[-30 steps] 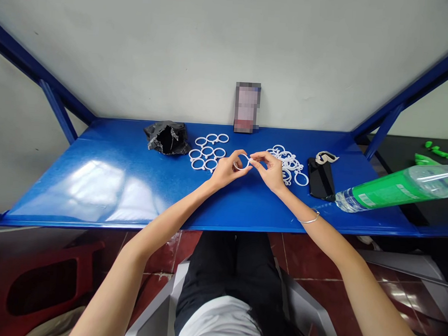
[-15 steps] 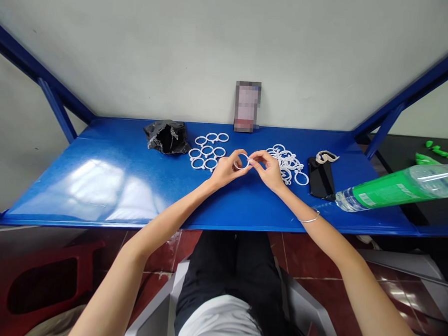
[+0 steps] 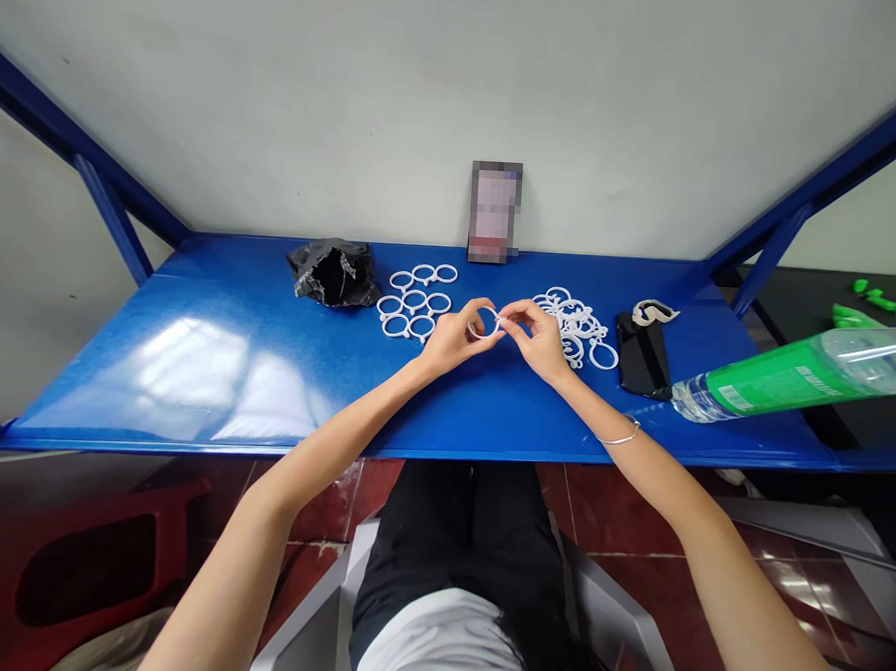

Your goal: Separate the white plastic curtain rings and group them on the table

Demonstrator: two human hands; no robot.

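Between my two hands is a white curtain ring [image 3: 485, 335], held just above the blue table. My left hand [image 3: 454, 338] curls its thumb and fingers around the ring's left side. At the ring's right edge, the fingertips of my right hand [image 3: 539, 342] pinch the small knob; the detail there is mostly covered by the fingers. To the left, several white rings [image 3: 415, 301] lie in loose rows, each with a small knob. A heap of similar white rings [image 3: 584, 328] lies overlapping just right of my right hand.
A crumpled black plastic bag [image 3: 336, 274] sits at the back left. A blurred upright device [image 3: 494, 213] leans on the wall. On the right are a black phone [image 3: 643, 361], a cream roll of tape or strip [image 3: 653, 312] and a green-labelled bottle [image 3: 791, 379].
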